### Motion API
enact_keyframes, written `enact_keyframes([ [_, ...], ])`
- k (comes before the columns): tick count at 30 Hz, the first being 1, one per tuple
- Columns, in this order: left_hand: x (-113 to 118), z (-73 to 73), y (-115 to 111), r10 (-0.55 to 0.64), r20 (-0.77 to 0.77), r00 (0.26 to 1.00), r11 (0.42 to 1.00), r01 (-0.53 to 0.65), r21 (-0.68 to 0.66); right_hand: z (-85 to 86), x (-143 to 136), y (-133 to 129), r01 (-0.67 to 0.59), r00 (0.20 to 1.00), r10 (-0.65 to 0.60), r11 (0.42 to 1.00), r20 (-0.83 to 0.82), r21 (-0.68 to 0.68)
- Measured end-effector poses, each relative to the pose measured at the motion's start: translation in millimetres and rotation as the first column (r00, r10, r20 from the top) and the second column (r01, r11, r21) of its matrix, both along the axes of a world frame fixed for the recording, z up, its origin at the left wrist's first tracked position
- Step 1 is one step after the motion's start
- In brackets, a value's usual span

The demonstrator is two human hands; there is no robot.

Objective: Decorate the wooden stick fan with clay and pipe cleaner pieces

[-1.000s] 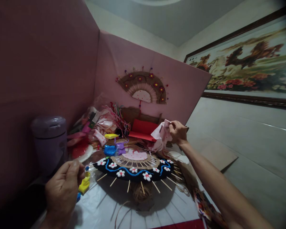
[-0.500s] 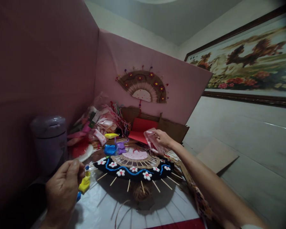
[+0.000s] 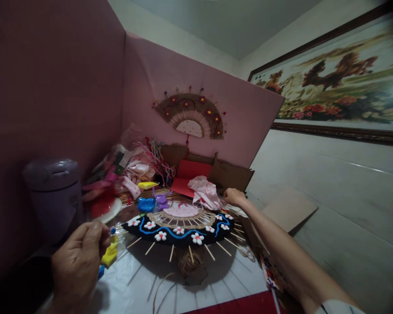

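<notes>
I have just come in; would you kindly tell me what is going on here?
Someone is at work around a black, white-flowered, arc-shaped fan. The left hand is curled beside a small blue ball at the fan's left end; whether it grips anything is unclear. The right hand is beyond the fan, just right of a crumpled pink-and-white cloth; contact is hard to judge. A brown, red-flowered fan is against the pink board behind.

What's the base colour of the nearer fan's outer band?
The outer band is black; the head view shows it.
</notes>
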State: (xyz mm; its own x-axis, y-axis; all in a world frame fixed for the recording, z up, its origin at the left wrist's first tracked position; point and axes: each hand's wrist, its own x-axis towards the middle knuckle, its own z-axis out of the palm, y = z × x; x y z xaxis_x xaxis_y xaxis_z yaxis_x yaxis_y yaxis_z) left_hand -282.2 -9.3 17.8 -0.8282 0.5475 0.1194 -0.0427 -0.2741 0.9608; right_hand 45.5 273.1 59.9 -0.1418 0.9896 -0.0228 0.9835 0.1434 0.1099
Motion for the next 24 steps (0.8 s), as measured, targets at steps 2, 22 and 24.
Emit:
enact_keyframes([
  [2, -1, -1.2, 1, 0.007, -0.023, 1.0, 1.0, -0.007, 0.005, -11.1, -3, -2, 0.005, 1.0, -0.004, 1.0, 0.021, -0.025],
  [22, 1, 5.5, -2, 0.001, -0.002, 1.0, 1.0, -0.001, -0.022, -21.6, -4, -5, 0.028, 0.998, -0.032, 0.997, 0.049, 0.068],
  [24, 1, 6.3, -2, 0.009, 0.007, 1.0, 1.0, -0.009, -0.022, -15.7, 2, -7, 0.053, 0.997, -0.059, 0.992, 0.051, 0.111],
])
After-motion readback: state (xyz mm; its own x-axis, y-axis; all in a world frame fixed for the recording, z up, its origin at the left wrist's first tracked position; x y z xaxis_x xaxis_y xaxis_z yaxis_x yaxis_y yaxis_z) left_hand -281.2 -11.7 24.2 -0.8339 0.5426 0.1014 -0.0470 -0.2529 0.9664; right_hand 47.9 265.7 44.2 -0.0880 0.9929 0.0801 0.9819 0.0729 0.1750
